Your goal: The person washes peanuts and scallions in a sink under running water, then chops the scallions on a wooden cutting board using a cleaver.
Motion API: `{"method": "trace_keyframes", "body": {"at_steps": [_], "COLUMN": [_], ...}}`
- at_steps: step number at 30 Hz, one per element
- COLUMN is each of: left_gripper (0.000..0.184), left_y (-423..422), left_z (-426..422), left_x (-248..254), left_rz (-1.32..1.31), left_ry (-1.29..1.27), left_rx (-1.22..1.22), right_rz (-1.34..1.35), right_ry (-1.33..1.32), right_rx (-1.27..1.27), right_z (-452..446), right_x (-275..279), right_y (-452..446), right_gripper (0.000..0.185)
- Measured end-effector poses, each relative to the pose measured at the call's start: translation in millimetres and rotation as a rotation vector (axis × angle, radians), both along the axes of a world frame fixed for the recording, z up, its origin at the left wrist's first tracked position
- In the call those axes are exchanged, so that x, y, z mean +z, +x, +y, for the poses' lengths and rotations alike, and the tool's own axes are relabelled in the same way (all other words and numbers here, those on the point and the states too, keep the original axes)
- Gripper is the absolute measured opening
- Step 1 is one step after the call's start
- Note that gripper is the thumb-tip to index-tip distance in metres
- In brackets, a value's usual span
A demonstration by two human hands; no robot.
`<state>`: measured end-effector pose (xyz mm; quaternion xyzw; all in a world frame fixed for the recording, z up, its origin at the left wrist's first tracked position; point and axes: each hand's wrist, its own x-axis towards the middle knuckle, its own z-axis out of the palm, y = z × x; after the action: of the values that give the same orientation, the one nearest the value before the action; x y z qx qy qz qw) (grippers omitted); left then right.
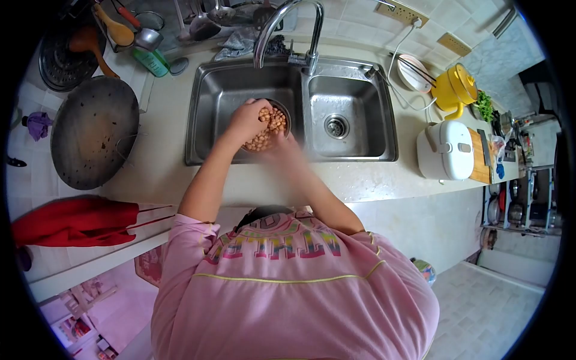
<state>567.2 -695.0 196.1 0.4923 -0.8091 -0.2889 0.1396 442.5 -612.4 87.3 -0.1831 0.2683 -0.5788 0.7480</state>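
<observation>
A round metal bowl (pixel 288 115) of light brown nuts or beans (pixel 261 140) is in the left sink basin, close to its front edge. My left hand (pixel 248 117) curls over the bowl's left side, its fingers bent at the nuts or beans; what they grip is hidden. At the bowl's lower right is my right hand (pixel 282 150), smeared by motion, so its fingers cannot be made out. Above the basin arches a chrome faucet (pixel 262 42).
The right basin (pixel 354 135) has a drain strainer. Right of the sink are a white rice cooker (pixel 441 153), a yellow pot (pixel 454 87) and a white dish (pixel 413 75) with chopsticks. A large wok (pixel 93 132) and a green bottle (pixel 152 62) are to the left.
</observation>
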Motion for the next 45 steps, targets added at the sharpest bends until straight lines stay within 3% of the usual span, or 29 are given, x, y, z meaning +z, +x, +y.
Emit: {"method": "trace_keyframes", "body": {"at_steps": [5, 6, 10, 13, 14, 18, 22, 25, 29, 33, 36, 40, 43, 45], "left_gripper": [0.054, 0.069, 0.088, 0.079, 0.062, 0.038, 0.05, 0.051, 0.052, 0.047, 0.041, 0.039, 0.038, 0.034], "left_y": [13.3, 13.8, -0.5, -16.4, -17.7, -5.5, -1.2, -9.7, -29.3, -29.0, -20.1, -0.4, 8.1, 6.9], "left_z": [7.6, 7.1, 19.8, 17.7, 16.4, 1.3, 4.1, 15.3, 26.0, 20.5, 16.1, 16.4, 13.4, 13.5], "left_x": [17.1, 11.9, -2.6, -18.4, -21.8, -24.1, 9.9, 8.7, 3.6, -11.8, -18.5, 7.9, -1.1, -3.4], "left_rz": [0.023, -0.092, -0.296, -0.308, -0.228, 0.065, 0.194, 0.037, -0.241, -0.311, -0.241, 0.051, 0.053, 0.16], "left_ry": [-0.031, 0.018, 0.01, 0.059, 0.051, -0.003, 0.011, -0.107, -0.059, -0.082, -0.108, -0.046, -0.065, -0.131], "left_rx": [-0.077, -0.061, 0.0, 0.102, 0.143, 0.091, -0.028, -0.041, -0.018, -0.019, -0.003, -0.099, -0.164, -0.079], "right_rz": [-0.074, -0.068, -0.034, -0.011, -0.015, -0.028, -0.04, -0.034, -0.058, -0.072, 0.033, 0.043, -0.052, -0.034], "right_ry": [-0.004, -0.004, 0.02, 0.033, 0.045, 0.048, 0.03, 0.033, 0.044, 0.031, 0.019, -0.014, 0.005, 0.026], "right_rx": [-0.013, -0.013, -0.016, -0.008, -0.016, -0.03, -0.021, -0.004, 0.02, 0.03, -0.009, -0.029, 0.001, 0.007], "right_z": [-3.9, -3.7, 0.1, 2.6, 2.7, 0.1, -1.6, -2.5, 0.6, 2.4, 3.7, -1.1, -2.0, -3.3], "right_x": [-4.1, -0.8, 10.8, 13.1, 13.1, 6.9, 5.7, 11.9, 18.2, 18.6, 20.9, 9.6, 6.6, 11.0], "right_y": [-4.1, -4.0, -5.0, -3.8, -3.1, -6.1, -6.4, -4.5, -3.3, -2.8, -4.4, -6.0, -10.5, -14.3], "right_gripper": [0.042, 0.041, 0.041, 0.04, 0.04, 0.041, 0.042, 0.043, 0.044, 0.044, 0.043, 0.042, 0.041, 0.041]}}
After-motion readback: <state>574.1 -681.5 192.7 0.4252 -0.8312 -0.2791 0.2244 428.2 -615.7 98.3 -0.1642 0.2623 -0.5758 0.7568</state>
